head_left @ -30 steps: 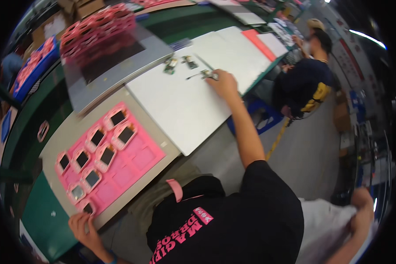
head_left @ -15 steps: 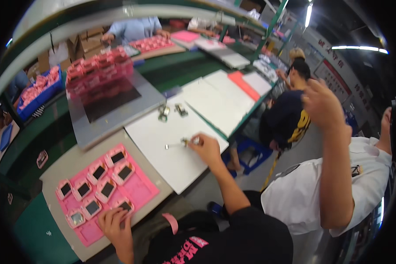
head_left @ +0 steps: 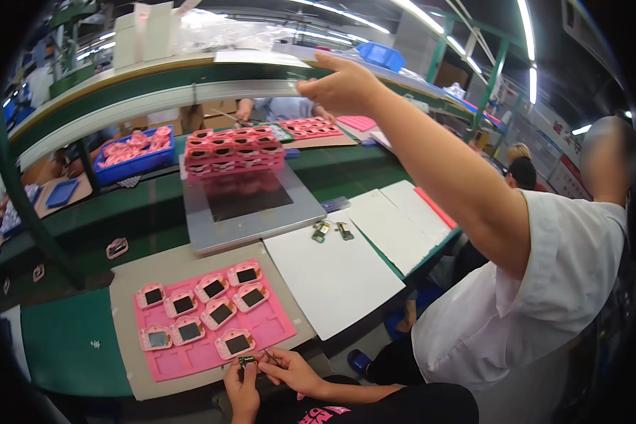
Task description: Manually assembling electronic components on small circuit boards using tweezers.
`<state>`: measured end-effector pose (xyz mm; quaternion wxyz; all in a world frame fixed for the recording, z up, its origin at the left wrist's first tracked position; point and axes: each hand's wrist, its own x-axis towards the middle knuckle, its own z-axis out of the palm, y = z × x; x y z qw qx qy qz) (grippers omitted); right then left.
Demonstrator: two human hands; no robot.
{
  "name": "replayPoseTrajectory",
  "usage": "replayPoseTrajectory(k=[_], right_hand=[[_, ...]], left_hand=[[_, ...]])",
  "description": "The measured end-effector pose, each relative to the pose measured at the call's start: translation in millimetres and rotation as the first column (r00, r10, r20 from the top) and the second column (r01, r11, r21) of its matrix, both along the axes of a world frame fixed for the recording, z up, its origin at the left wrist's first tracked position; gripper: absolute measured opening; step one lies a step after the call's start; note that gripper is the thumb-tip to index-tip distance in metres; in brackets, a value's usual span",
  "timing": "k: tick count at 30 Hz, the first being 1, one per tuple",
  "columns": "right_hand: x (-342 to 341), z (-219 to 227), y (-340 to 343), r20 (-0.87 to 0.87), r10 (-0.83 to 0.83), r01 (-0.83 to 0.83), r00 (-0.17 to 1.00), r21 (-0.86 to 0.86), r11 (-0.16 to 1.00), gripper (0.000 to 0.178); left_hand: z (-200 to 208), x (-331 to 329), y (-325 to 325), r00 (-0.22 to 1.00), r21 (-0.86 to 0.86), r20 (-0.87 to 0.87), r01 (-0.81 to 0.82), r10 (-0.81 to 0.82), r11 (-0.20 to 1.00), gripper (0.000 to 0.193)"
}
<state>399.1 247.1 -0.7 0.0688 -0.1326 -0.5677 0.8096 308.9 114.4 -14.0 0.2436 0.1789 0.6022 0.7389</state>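
My left hand (head_left: 244, 393) pinches a small green circuit board (head_left: 246, 361) just past the front edge of the bench. Beside it my right hand (head_left: 294, 372) is closed, fingertips together near the board; a thin dark piece (head_left: 270, 357) shows at them, too small to name. Right in front of both hands lies a pink tray (head_left: 203, 359) holding several pink-framed units with dark screens. One such unit (head_left: 235, 344) rests in the slot nearest my hands. Two more small circuit boards (head_left: 321, 231) (head_left: 344, 230) lie on a white sheet (head_left: 330, 283) to the right.
A grey metal plate (head_left: 212, 239) bears a stack of pink trays (head_left: 234, 152). A blue bin (head_left: 136, 157) of pink parts stands far left. At right, a person in a white shirt (head_left: 466, 311) stretches an arm (head_left: 438, 152) over the bench toward the shelf (head_left: 191, 78). Another worker sits opposite.
My right hand has left the white sheet with the small part and joined my left hand, which has come off the pink tray. The white-shirted person's arm now reaches across to the shelf.
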Motion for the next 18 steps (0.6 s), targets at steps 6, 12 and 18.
replayPoseTrajectory(k=[6, 12, 18], right_hand=[[4.1, 6.5, -19.2, 0.018, 0.157, -0.155, 0.987, -0.093, 0.984, 0.038], [13.0, 24.1, -9.8, 0.042, 0.226, -0.228, 0.973, 0.037, 0.973, 0.051], [17.3, 7.7, 40.3, 0.154, 0.15, -0.127, 0.977, -0.147, 0.981, 0.05]], left_hand=[[-12.8, -1.4, -23.1, 0.968, 0.155, 0.137, -0.232, 0.212, 0.96, 0.02], [30.5, -26.0, -47.1, 0.869, 0.197, 0.32, -0.451, 0.378, 0.871, 0.021], [70.9, -80.7, -33.4, 0.97, -0.15, 0.157, 0.21, -0.186, 0.966, 0.021]])
